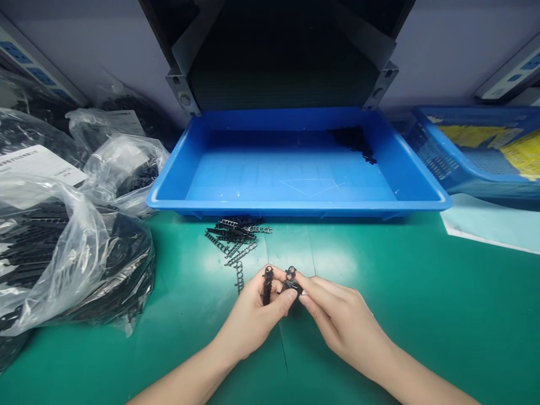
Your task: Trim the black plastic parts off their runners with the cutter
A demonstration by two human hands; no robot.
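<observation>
Over the green work surface, my left hand [257, 315] and my right hand [337, 315] meet at their fingertips. Between them is a small black plastic part [292, 286] with ring-shaped ends, pinched by the thumb and fingers of both. A second black ringed strip [267, 286] stands upright in my left hand, between thumb and forefinger. My fingers hide much of both pieces. Just beyond my left hand lies a loose pile of black ladder-like plastic strips [236, 233], with one strip [239, 275] apart from it, near my knuckles.
A blue tray [295, 206] stands behind the hands, with black parts [356, 140] in its far right corner. Clear plastic bags of black parts [76, 253] crowd the left. At right are a blue basket [455, 163] and a pale sheet [493, 222]. A dark chute [287, 56] overhangs the tray.
</observation>
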